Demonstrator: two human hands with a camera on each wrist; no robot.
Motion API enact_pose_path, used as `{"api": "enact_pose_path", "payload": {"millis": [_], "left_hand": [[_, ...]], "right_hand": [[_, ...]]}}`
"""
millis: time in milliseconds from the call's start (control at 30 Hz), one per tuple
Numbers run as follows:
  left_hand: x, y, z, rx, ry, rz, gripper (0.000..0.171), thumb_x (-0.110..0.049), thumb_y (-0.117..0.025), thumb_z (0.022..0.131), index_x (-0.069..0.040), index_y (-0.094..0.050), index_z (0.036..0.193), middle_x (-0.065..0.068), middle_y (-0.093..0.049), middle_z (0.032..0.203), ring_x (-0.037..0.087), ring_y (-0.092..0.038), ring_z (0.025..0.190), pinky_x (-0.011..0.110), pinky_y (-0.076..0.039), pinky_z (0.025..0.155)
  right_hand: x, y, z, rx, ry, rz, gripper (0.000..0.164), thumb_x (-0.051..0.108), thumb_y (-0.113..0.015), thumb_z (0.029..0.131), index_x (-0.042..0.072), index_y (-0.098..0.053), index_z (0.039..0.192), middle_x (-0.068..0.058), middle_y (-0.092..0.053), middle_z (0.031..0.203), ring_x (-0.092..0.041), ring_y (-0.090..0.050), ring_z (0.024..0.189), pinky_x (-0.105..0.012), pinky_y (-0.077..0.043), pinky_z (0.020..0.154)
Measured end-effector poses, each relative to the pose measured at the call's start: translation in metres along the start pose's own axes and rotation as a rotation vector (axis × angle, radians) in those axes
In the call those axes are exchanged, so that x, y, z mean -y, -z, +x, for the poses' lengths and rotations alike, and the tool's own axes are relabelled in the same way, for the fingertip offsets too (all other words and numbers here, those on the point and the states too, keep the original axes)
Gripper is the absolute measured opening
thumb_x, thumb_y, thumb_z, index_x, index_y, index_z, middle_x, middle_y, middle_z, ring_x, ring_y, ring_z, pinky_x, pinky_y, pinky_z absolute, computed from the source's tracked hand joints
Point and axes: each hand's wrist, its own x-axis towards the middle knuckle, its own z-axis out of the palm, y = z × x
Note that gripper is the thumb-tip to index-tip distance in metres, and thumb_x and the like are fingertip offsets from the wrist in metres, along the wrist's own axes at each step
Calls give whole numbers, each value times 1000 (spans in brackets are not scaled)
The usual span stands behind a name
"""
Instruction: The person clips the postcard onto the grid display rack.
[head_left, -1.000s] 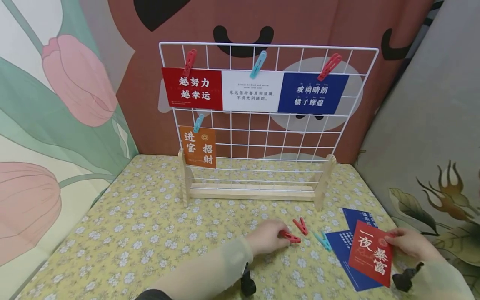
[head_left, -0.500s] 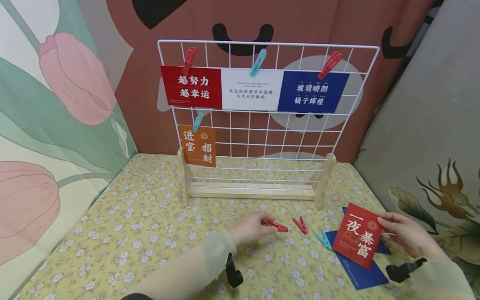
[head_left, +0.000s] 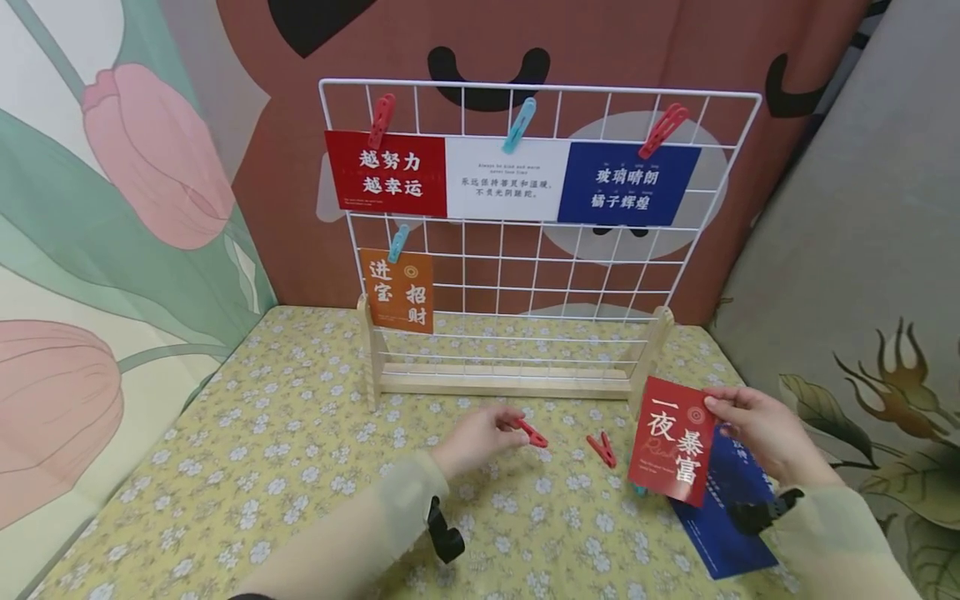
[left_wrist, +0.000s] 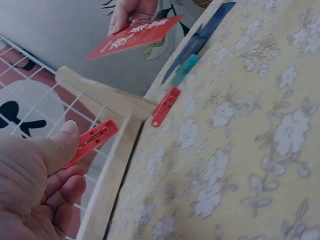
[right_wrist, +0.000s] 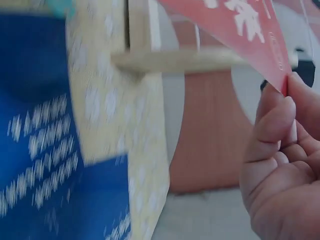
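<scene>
Between thumb and fingers my left hand (head_left: 483,437) pinches a red clothespin (head_left: 534,433), raised off the table in front of the rack; its outer end points away from the palm in the left wrist view. My right hand (head_left: 761,425) pinches a red card (head_left: 671,442) with white characters by its upper right edge. The card hangs in the air, partly covering a teal clothespin (left_wrist: 185,70) and the blue cards (head_left: 727,508) on the table. A second red clothespin (head_left: 602,450) lies between the hands.
Behind the hands stands a white wire grid (head_left: 517,275) on a wooden base (head_left: 502,383). Clipped along its top are a red card (head_left: 386,196), a white card (head_left: 502,204) and a blue card (head_left: 626,212). An orange card (head_left: 401,312) hangs lower left.
My left hand has lifted the red clothespin and moved it left and toward the rack. The red card in my right hand has risen off the blue cards and moved left toward the rack.
</scene>
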Motion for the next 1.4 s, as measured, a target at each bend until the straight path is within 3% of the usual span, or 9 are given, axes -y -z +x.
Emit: {"api": "enact_pose_path", "payload": {"millis": [167, 433, 733, 1000, 1233, 1400], "left_hand": [[3, 12, -2, -22, -14, 19, 34, -26, -67, 92, -9, -65, 121, -3, -64, 97, 20, -59, 76, 30, -45, 60], [2, 32, -13, -62, -22, 100, 38, -29, -68, 91, -12, -65, 124, -1, -64, 106, 13, -59, 88, 32, -49, 69], [7, 51, -22, -92, -31, 78, 37, -29, -70, 89, -16, -65, 124, -1, -63, 107, 15, -58, 94, 31, -50, 71], [5, 67, -30, -126, -53, 120, 36, -28, -70, 89, -17, -65, 123, 1, -64, 113, 17, -58, 101, 37, -50, 79], [2, 78, -36, -186, -111, 169, 29, -27, -73, 87, -16, -68, 113, 0, -66, 104, 17, -60, 96, 40, -49, 79], [0, 84, -37, -218, -86, 172, 30, -27, -73, 86, -16, -68, 113, 2, -66, 105, 18, -61, 97, 40, -51, 79]], "right_hand": [[24, -26, 7, -12, 31, 27, 50, 35, -56, 97, -7, -51, 124, 10, -60, 94, -11, -55, 86, -30, -51, 74], [54, -65, 6, 57, 152, 152, 35, 23, -59, 97, -9, -58, 112, 4, -64, 91, -13, -61, 80, -31, -53, 74], [69, -101, 9, 86, 117, 128, 39, 25, -61, 96, -4, -59, 121, -10, -66, 103, -18, -62, 89, -33, -51, 78], [77, -122, 16, 88, 143, 109, 32, 25, -62, 95, -2, -64, 113, -10, -67, 97, -24, -60, 88, -39, -50, 80], [88, -139, 17, 96, 147, 106, 29, 26, -64, 94, 2, -64, 111, -11, -67, 99, -25, -60, 91, -36, -50, 80], [95, -149, 18, 85, 149, 108, 28, 27, -64, 94, 4, -66, 110, -9, -67, 99, -29, -60, 94, -36, -50, 79]]}}
